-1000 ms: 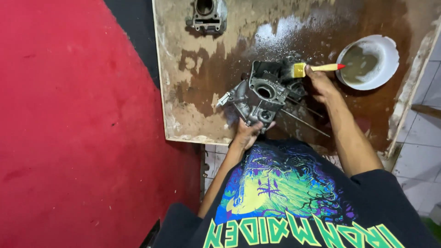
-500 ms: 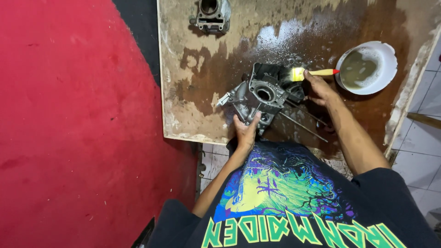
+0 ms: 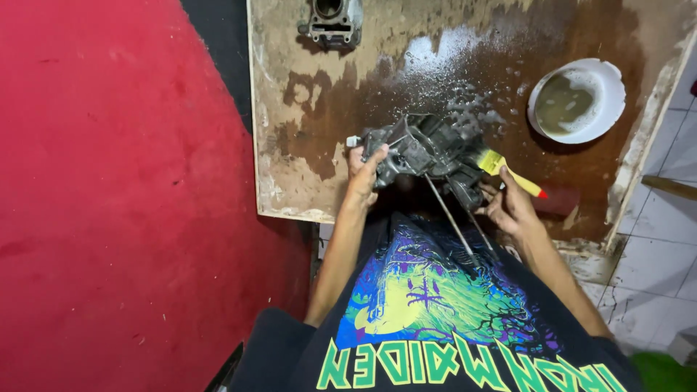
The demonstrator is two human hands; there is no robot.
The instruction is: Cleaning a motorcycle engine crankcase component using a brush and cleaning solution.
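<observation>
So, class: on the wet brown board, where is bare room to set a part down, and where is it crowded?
Free: the pale dry patch between the grey metal cylinder block and the left hand. Crowded: the foamy middle, around the dark engine casing, the yellow-handled brush, the right hand and the white bowl of murky liquid.

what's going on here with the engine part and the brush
A person is scrubbing a greasy engine casing over a wet, soapy wooden board. Their left hand grips the casing's left edge, tilting it up, while the right hand holds a yellow-handled paintbrush against its right side. A white bowl of murky liquid sits to the right, and a second metal engine part lies at the board's far edge.
</observation>
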